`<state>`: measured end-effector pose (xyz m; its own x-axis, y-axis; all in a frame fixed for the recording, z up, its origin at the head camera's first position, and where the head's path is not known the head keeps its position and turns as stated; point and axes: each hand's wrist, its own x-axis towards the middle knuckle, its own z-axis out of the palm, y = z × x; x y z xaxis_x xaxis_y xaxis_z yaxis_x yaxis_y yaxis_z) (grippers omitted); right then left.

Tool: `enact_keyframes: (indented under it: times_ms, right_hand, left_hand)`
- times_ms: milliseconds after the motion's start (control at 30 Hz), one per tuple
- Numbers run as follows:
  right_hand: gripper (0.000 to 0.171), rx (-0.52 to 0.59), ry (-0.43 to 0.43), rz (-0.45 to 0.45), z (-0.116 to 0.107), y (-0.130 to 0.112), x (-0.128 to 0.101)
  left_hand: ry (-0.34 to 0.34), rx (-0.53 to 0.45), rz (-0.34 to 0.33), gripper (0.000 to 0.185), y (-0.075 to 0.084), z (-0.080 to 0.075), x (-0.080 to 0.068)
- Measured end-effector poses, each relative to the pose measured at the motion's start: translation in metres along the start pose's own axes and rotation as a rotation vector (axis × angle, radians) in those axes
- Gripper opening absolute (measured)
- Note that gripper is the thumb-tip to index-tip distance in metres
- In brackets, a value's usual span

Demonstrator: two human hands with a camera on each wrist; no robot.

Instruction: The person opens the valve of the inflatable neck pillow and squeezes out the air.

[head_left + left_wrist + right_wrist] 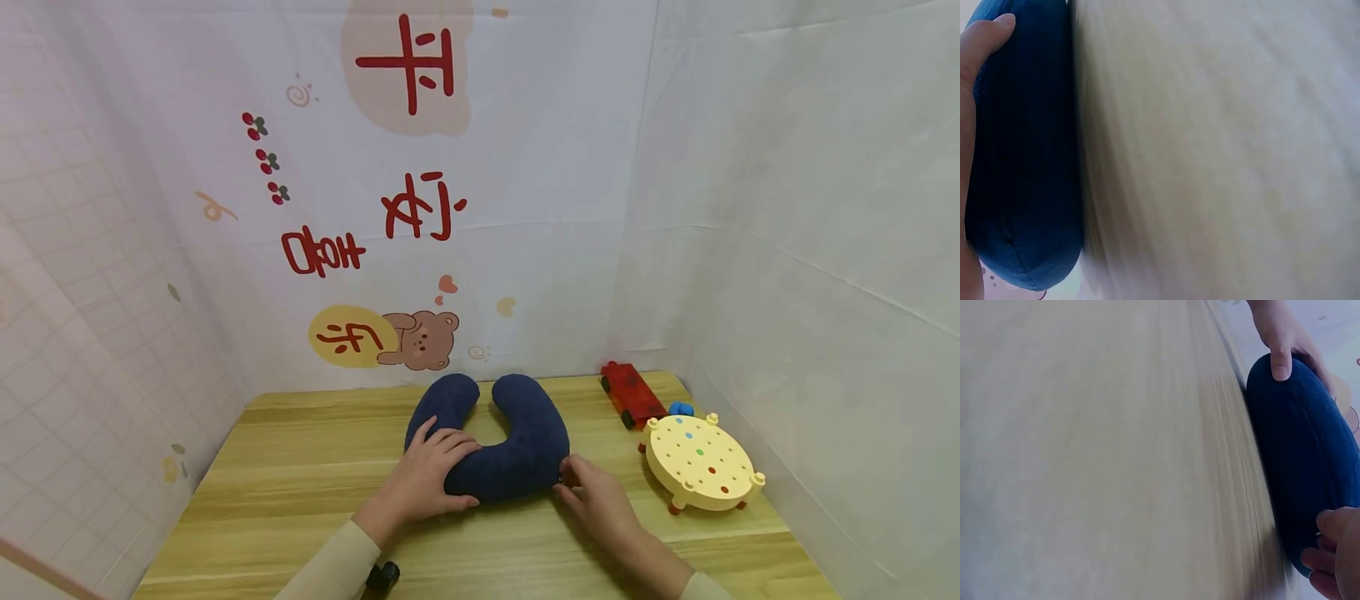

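Over on the left there's only bare wooden table (285,467) and the printed cloth backdrop (405,250) behind it. Moving in, the left hand (427,479) lies over the near-left curve of the navy neck pillow (525,433), fingers spread on top and the thumb hooked along the front edge; the left wrist view shows that thumb (988,37) pressing into the fabric, so it's a loose clasp, not a tight squeeze. The pillow lies flat near the middle of the table, its two ends pointing at the backdrop. On to the right hand (596,500): its fingers are curled at the pillow's near-right corner, pinching something small there, though I can't tell what. Further right, the red toy truck (632,395) and the yellow peg board (699,462) stand just beside the pillow, a small blue piece (681,408) between them. The risk, as I judge it: a swing of that soft pillow rightward could knock the board or shove the truck off the back edge.
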<state>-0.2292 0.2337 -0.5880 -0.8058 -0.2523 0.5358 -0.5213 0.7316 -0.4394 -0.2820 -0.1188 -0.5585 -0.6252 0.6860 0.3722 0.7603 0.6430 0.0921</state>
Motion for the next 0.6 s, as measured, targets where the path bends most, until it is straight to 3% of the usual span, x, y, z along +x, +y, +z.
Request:
enact_keyframes:
  times_ms: [233, 400, 600]
  right_hand:
    - [0.028, 0.103, -0.010, 0.014, 0.0019, 0.0060, -0.0018]
    - [0.036, 0.152, 0.021, 0.023, 0.0031, 0.0067, -0.0023]
    - [0.035, 0.182, 0.055, 0.046, 0.0021, 0.0059, -0.0038]
  left_hand:
    - [0.016, -0.003, 0.001, 0.082, -0.0001, 0.0014, -0.0004]
    - [0.011, -0.002, -0.002, 0.082, -0.0005, 0.0017, -0.0003]
    - [0.005, 0.001, -0.008, 0.082, -0.0008, 0.0028, -0.0003]
